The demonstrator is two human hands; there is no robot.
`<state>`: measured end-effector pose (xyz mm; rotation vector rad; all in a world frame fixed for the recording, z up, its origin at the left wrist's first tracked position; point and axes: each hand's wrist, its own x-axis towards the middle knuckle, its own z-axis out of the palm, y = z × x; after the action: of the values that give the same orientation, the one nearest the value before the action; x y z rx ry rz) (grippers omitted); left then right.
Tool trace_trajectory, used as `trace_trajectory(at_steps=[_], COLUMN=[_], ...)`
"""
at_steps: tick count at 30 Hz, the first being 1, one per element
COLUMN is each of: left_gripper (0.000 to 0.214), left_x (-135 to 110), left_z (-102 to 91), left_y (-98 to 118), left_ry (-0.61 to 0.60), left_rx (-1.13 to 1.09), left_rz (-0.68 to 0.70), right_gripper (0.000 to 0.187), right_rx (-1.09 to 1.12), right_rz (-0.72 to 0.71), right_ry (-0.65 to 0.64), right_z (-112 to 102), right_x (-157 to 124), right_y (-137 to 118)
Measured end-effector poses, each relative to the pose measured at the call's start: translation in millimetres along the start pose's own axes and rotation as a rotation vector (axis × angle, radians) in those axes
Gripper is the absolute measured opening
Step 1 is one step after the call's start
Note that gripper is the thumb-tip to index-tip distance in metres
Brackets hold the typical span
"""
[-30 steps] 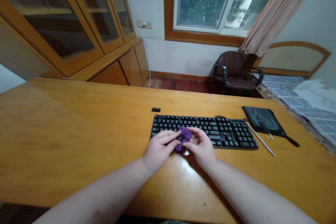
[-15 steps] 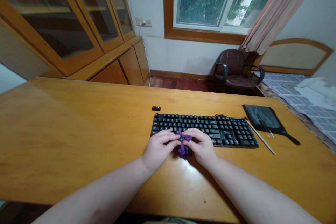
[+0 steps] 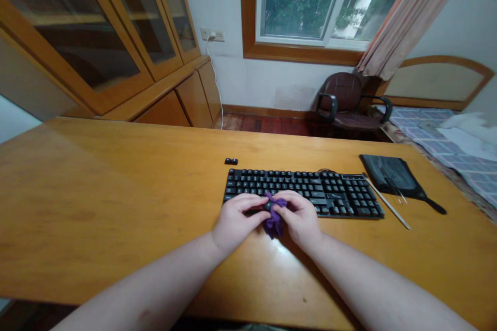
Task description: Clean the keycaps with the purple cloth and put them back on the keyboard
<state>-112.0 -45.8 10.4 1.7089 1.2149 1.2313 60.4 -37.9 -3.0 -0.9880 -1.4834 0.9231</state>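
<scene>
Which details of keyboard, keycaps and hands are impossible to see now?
Head view: marking on the held keycap, too small and partly covered by left hand and purple cloth.
Head view: some fingertips of right hand, behind purple cloth.
Head view: front-left keys of keyboard, behind both hands.
Head view: symbols on two loose keycaps, too small.

Bare left hand [image 3: 237, 219] and bare right hand [image 3: 300, 218] block part of the long black plastic keyboard [image 3: 333, 198]! They cover some crumpled purple cloth [image 3: 275, 225], too; the small black keycap [image 3: 268, 206] bears lettering too tiny to read. Wood-framed glass window [image 3: 298, 8], sliced by the top edge!
</scene>
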Motion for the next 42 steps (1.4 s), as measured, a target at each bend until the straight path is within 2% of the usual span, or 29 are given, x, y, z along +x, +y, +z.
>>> trace_trajectory(at_steps=[6,10,16,22,27,29,32,36,42], left_gripper=[0.021,0.025,0.030,0.025,0.033,0.035,0.030,0.022,0.017], left_x=[1.0,3.3,2.8,4.3,4.5,3.7,2.7,2.7,-0.2], left_z=[0.6,0.1,4.5,2.9,5.5,7.4,8.6,7.1,3.2], left_y=[-1.8,-1.2,-7.3,-5.1,-7.9,-7.1,-2.5,2.4,0.8], left_ry=[-0.029,-0.031,-0.005,-0.010,0.034,0.037,0.047,0.032,-0.009], left_rx=[-0.015,-0.050,-0.274,-0.282,-0.381,-0.456,-0.495,-0.450,-0.277], left_rz=[-0.031,-0.019,-0.235,-0.236,-0.309,-0.357,-0.387,-0.372,-0.274], right_gripper=[0.006,0.005,0.006,0.007,0.011,0.014,0.018,0.029,0.030], right_rx=[0.068,0.046,0.020,0.059,0.116,0.117,0.120,0.127,0.055], right_rz=[0.071,0.030,-0.059,-0.030,0.118,0.146,0.136,0.049,0.015], right_ry=[-0.025,-0.025,-0.077,-0.113,0.086,0.112,0.015,-0.123,-0.121], right_z=[1.4,1.2,0.7,0.2,-0.2,0.3,1.0,-0.1,-1.5], right_x=[-0.6,-2.8,-3.1,-3.7,0.5,1.7,2.1,2.9,4.0], right_y=[1.5,3.6,0.9,1.4,4.0,6.3,8.3,6.3,4.4])
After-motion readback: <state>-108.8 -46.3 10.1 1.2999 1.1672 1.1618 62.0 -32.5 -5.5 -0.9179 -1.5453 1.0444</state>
